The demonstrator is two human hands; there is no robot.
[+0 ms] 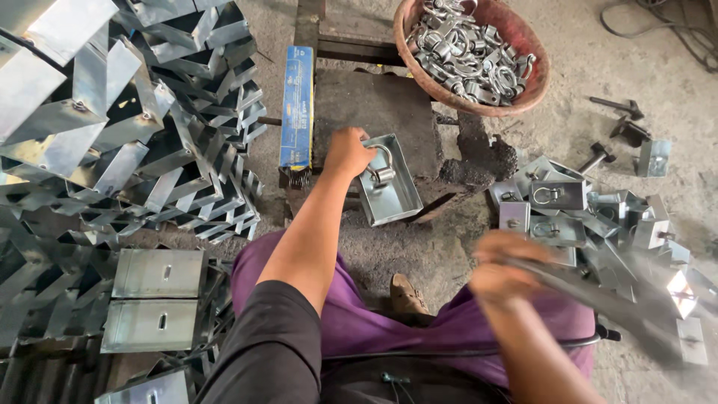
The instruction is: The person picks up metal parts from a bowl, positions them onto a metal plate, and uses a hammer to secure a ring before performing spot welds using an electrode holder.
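Observation:
My left hand (pixel 345 152) rests on the left rim of a shallow galvanized metal tray (pixel 393 196) that lies on a dark steel block (pixel 374 105). Inside the tray, a shiny metal ring fitting (pixel 381 170) sits next to my fingers. My right hand (pixel 499 271) is blurred by motion at the lower right and grips a long dark tool (pixel 598 295) that points toward the right. My purple-clad legs (pixel 359 314) fill the bottom middle.
A reddish basin (pixel 535 78) holds several ring fittings at the top. Stacked bent metal trays (pixel 134 127) crowd the left side. Finished trays with fittings (pixel 557 198) lie at right. A blue box (pixel 297 105) lies beside the block. Bolts (pixel 617 105) scatter on the concrete floor.

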